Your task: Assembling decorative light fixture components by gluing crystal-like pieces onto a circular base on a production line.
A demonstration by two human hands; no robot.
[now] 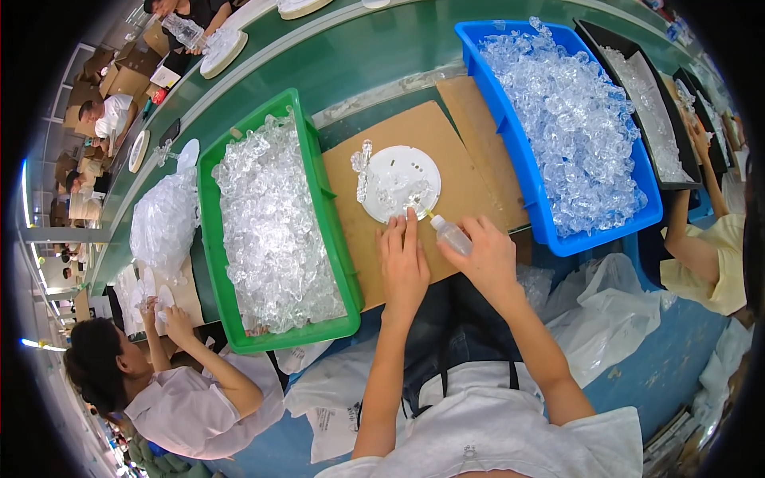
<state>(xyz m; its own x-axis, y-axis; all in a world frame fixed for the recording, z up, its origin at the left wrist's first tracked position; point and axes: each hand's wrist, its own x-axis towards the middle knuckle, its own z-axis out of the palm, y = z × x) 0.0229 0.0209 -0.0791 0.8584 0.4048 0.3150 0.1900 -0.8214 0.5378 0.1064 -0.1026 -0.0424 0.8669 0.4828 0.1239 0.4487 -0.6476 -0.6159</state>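
The white round disc lies on the cardboard sheet just ahead of your flat, empty left hand, nearer than your right hand, which grips a small glue bottle angled nozzle-first toward its edge

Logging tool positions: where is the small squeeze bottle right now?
In the head view, the squeeze bottle is in the right hand, nozzle toward the white disc, left of the blue bin.
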